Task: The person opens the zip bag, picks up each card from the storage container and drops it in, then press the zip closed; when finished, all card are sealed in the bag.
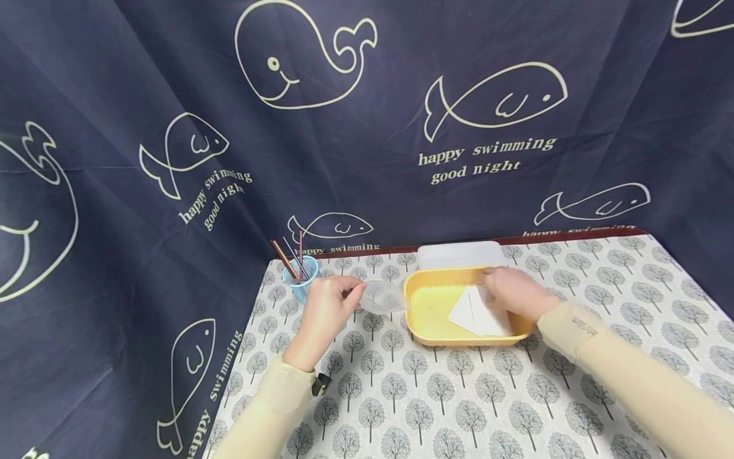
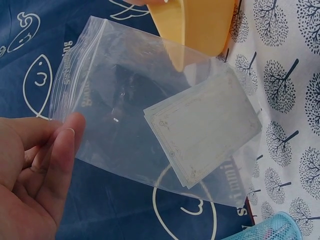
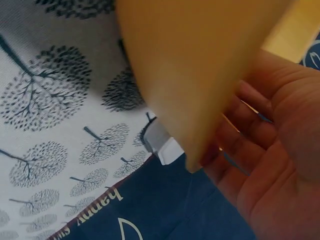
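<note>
My left hand (image 1: 327, 309) pinches the upper edge of a clear zip-lock bag (image 2: 120, 115) between thumb and fingers. Inside the bag, toward its bottom, lie pale cards (image 2: 205, 127) with a thin ornamental border. To the right stands a yellow plastic tray (image 1: 441, 340) holding flat white cards (image 1: 487, 320). My right hand (image 1: 512, 290) reaches over the tray's right side, right above those cards. The tray wall (image 3: 185, 75) hides its fingertips in the right wrist view, so I cannot tell whether they grip a card.
A blue mesh pen cup (image 1: 299, 292) with several pencils stands at the table's back left. Behind the tray lies a white flat box or lid (image 1: 459, 255). A tree-print cloth (image 1: 424, 395) covers the table, and a dark blue fish-print curtain (image 1: 373, 166) hangs along its back and left.
</note>
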### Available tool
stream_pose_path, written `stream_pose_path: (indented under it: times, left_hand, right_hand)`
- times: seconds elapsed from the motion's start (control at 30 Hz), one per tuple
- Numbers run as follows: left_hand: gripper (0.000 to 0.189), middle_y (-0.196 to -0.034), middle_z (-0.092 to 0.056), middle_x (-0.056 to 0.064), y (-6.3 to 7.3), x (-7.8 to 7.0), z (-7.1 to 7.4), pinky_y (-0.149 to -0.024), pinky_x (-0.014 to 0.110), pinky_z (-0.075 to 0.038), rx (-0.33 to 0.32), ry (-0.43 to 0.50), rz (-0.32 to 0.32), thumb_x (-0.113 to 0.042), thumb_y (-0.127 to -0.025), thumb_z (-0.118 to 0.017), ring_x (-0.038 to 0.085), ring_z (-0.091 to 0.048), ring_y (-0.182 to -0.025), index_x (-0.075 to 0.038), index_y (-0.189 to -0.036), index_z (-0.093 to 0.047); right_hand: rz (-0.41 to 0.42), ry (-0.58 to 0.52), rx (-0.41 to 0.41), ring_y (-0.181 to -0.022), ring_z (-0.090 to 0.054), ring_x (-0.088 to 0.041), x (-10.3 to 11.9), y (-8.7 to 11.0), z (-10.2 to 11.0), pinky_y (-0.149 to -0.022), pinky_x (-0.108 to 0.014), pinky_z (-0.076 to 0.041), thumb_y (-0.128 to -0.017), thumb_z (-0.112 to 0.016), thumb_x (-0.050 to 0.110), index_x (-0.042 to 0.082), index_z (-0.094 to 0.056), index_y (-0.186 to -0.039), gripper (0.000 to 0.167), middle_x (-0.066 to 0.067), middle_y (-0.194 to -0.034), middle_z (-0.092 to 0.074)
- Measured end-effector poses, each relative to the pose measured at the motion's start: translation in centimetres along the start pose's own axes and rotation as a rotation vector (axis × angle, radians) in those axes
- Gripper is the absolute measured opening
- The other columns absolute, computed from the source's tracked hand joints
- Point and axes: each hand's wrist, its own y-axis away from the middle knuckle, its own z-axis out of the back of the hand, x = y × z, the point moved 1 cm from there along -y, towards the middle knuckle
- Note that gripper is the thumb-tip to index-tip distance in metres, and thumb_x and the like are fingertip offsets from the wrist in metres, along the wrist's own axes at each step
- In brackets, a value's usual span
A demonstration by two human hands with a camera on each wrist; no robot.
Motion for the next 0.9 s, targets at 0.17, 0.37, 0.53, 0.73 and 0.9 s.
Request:
stream_pose_path:
  times: [0.17,0.37,0.53,0.73,0.9]
  left_hand:
    - [0.009,-0.073,-0.076,0.001,0.0,0.2,-0.1,-0.048,0.014,-0.048,-0.014,0.004,-0.008,-0.005,-0.092,-0.077,0.003,-0.066,-0.052,-0.007,-0.086,-0.082]
    - [0.010,-0.074,-0.076,0.003,0.0,0.4,-0.1,-0.050,0.013,-0.050,-0.011,0.013,-0.007,-0.008,-0.094,-0.076,0.004,-0.066,-0.053,-0.007,-0.085,-0.082]
    - [0.011,-0.073,-0.076,0.001,-0.1,0.4,-0.1,-0.050,0.013,-0.050,-0.008,0.016,-0.006,-0.006,-0.094,-0.076,0.002,-0.066,-0.052,-0.008,-0.085,-0.082]
    - [0.012,-0.072,-0.076,-0.001,-0.1,0.5,-0.1,-0.050,0.013,-0.049,-0.007,0.005,0.002,-0.007,-0.094,-0.075,-0.001,-0.064,-0.052,-0.009,-0.085,-0.082]
    - [0.010,-0.072,-0.076,0.001,-0.1,0.4,-0.1,-0.051,0.015,-0.051,-0.010,0.017,0.011,-0.006,-0.094,-0.076,0.001,-0.065,-0.052,-0.007,-0.086,-0.082]
  right_hand:
    - [0.027,-0.015,-0.038,-0.068,-0.058,-0.017,0.0,0.2,1.4,-0.063,-0.040,-0.057,-0.080,-0.081,-0.002,0.015,-0.067,-0.076,0.023,0.004,-0.076,-0.061]
    - [0.072,-0.128,0.012,-0.072,-0.064,-0.014,0.3,0.4,3.7,-0.070,-0.041,-0.060,-0.083,-0.084,0.004,0.012,-0.077,-0.083,0.011,0.004,-0.082,-0.070]
    - [0.084,-0.171,0.058,-0.073,-0.063,-0.010,0.7,0.6,5.4,-0.071,-0.039,-0.059,-0.086,-0.083,0.007,0.013,-0.078,-0.084,0.008,0.008,-0.083,-0.072]
    - [0.055,-0.186,0.055,-0.072,-0.059,-0.008,1.8,0.9,6.9,-0.069,-0.037,-0.055,-0.089,-0.081,0.009,0.015,-0.077,-0.085,0.008,0.010,-0.083,-0.070]
    - [0.056,-0.177,-0.079,-0.073,-0.058,-0.012,2.8,1.0,7.6,-0.069,-0.036,-0.053,-0.089,-0.078,0.011,0.015,-0.078,-0.089,0.005,0.012,-0.083,-0.069]
